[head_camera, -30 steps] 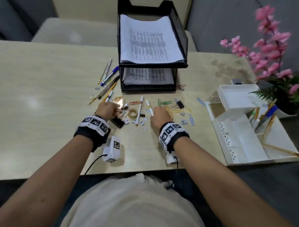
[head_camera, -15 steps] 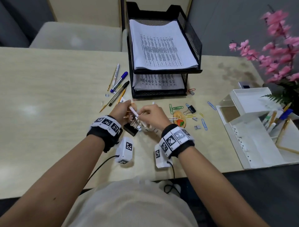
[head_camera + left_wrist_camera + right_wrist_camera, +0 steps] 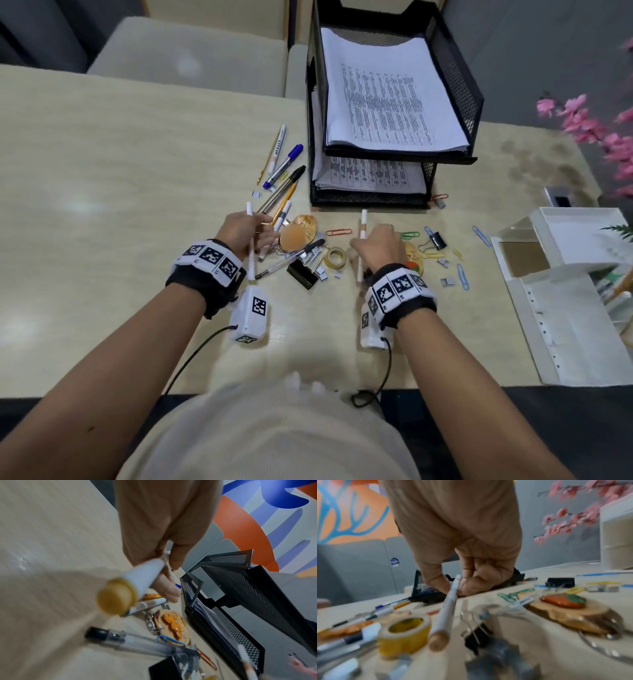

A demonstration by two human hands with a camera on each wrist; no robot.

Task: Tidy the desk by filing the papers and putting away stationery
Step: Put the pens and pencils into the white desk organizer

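Observation:
My left hand (image 3: 255,236) grips a white pen (image 3: 250,253) that stands nearly upright above the desk; the left wrist view shows its yellow end cap (image 3: 117,597) close to the camera. My right hand (image 3: 364,241) pinches a second white pen (image 3: 360,267) between thumb and fingers (image 3: 467,586), its tan end (image 3: 438,641) pointing back at the wrist. Between the hands lie a clear pen (image 3: 291,262), a tape roll (image 3: 335,257), a black binder clip (image 3: 301,274) and small clips. More pens (image 3: 284,164) lie left of the black mesh tray (image 3: 455,78), which holds printed papers (image 3: 383,99).
A white organiser box (image 3: 565,308) with pens in it stands at the right desk edge. Pink flowers (image 3: 603,133) rise behind it. Coloured paper clips (image 3: 462,274), a second binder clip (image 3: 436,240) and wooden keychains (image 3: 570,609) are scattered by my right hand.
Half a second ago both hands met over the clutter around a white pen. They have moved apart, and each now holds its own white pen upright.

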